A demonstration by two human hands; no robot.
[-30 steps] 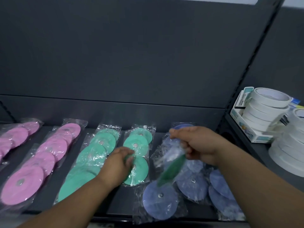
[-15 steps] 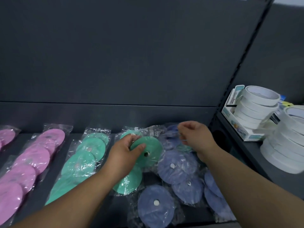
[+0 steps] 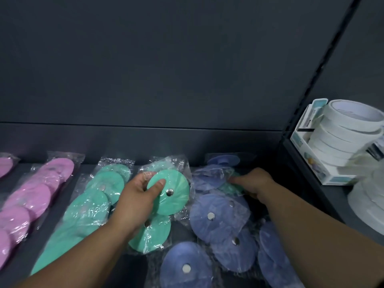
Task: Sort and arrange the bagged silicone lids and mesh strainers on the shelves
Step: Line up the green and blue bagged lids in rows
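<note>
Nine o'clock edge of view: a bag of pink lids (image 3: 5, 169), cut off by the frame. At its three o'clock, a row of bagged pink discs (image 3: 35, 196) runs overlapping from the back wall towards me on the dark shelf (image 3: 73, 185). At three o'clock of that row lies a row of bagged green lids (image 3: 94, 202), likewise overlapping.

My left hand (image 3: 137, 197) grasps one bagged green lid (image 3: 174, 194). The thumb presses on its face beside the metal stud, and the fingers curl over its rim at ten o'clock. This lid is tilted up, above a flat green lid (image 3: 154, 235) at its six o'clock.

At three o'clock of the grasped lid, bagged blue lids (image 3: 216, 217) lie in a loose overlapping heap reaching the near edge. My right hand (image 3: 254, 183) sits at the twelve o'clock end of that heap. Its fingers are curled down onto crinkled plastic where a green patch (image 3: 229, 188) shows among the blue. Whether they pinch the bag I cannot tell.

At three o'clock, on the neighbouring shelf, white tape rolls (image 3: 349, 132) are stacked in a box (image 3: 311, 163). Further rolls (image 3: 365, 196) sit at their five o'clock.
</note>
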